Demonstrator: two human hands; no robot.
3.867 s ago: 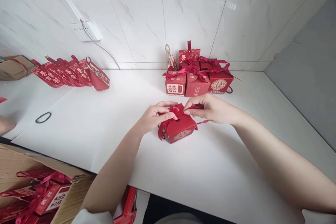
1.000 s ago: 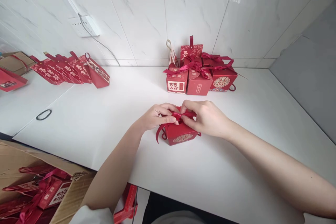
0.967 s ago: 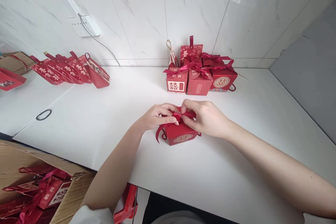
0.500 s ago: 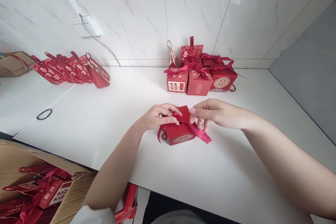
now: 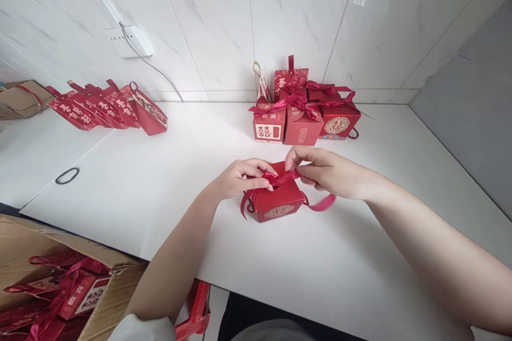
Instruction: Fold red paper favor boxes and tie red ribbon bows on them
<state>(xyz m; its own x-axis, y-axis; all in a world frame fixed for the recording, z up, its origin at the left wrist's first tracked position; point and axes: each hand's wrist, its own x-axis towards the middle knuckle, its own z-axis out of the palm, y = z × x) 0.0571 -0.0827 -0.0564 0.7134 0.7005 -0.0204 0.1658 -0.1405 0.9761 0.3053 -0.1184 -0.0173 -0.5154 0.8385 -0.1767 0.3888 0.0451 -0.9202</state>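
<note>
A small red gift box [image 5: 278, 203] with a round pale emblem on its front stands on the white tabletop. Across its top runs a red satin ribbon [image 5: 287, 176], crossed or looped near the middle. My left hand [image 5: 245, 177] pinches the ribbon at the box's top left, thumb and fingers closed on it. On the other side my right hand [image 5: 320, 168] grips the ribbon's right length between thumb and fingers, and the loose end hangs below that hand. A second tail curls down the box's left side. Fingers partly hide the crossing.
Finished-looking red gift boxes [image 5: 304, 125] with bows stand against the tiled wall. Several red triangular boxes [image 5: 100, 106] lean in a row at back left, near a black ring [image 5: 68, 176]. An open carton [image 5: 116, 293] at lower left holds more red boxes.
My right hand has closed on the ribbon's right length and lifted it off the box's front corner; its tail now swings out to the right. My left hand stays in place.
</note>
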